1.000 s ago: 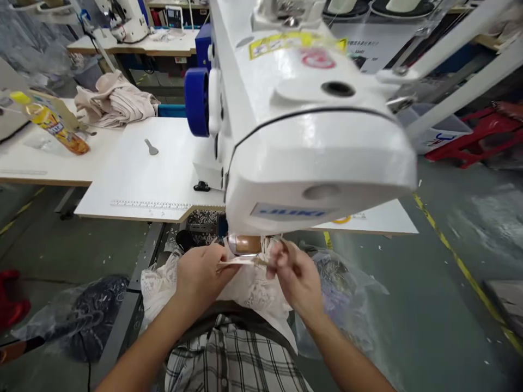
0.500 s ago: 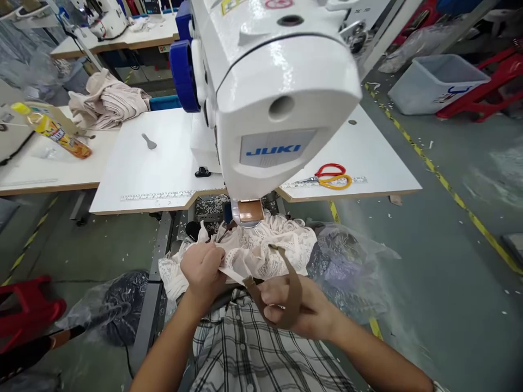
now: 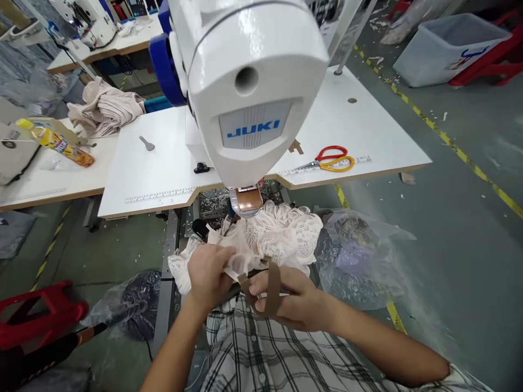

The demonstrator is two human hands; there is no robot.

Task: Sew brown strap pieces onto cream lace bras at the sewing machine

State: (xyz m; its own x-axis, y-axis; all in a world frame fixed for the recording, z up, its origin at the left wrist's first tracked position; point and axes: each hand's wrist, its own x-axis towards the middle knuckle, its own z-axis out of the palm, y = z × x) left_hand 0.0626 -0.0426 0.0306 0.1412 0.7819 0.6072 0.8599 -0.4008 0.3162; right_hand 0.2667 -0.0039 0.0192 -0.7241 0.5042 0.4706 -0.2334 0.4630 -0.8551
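My left hand (image 3: 208, 275) is closed on an edge of cream lace fabric (image 3: 281, 231), which lies bunched beneath the sewing machine head (image 3: 253, 98). A narrow pale piece runs from this hand toward my right one. My right hand (image 3: 300, 302) is closed on a brown strip (image 3: 273, 288), which loops over its fingers. One end of the strip meets the pale piece between my hands; whether they are joined I cannot tell. The needle area (image 3: 247, 201) stands just beyond the fabric.
Red-and-yellow scissors (image 3: 335, 159) and small brown scraps (image 3: 296, 146) lie right of the machine on the white table (image 3: 384, 130). A grey spoon-shaped piece (image 3: 147, 144) is on the left. Plastic-wrapped bundles (image 3: 359, 258) flank my lap. Folded beige cloth (image 3: 106, 109) and a bottle (image 3: 59, 144) are further left.
My view has shifted and tilted, so the machine appears higher and further left. Both hands keep their holds; the brown loop over my right fingers looks narrower and more upright.
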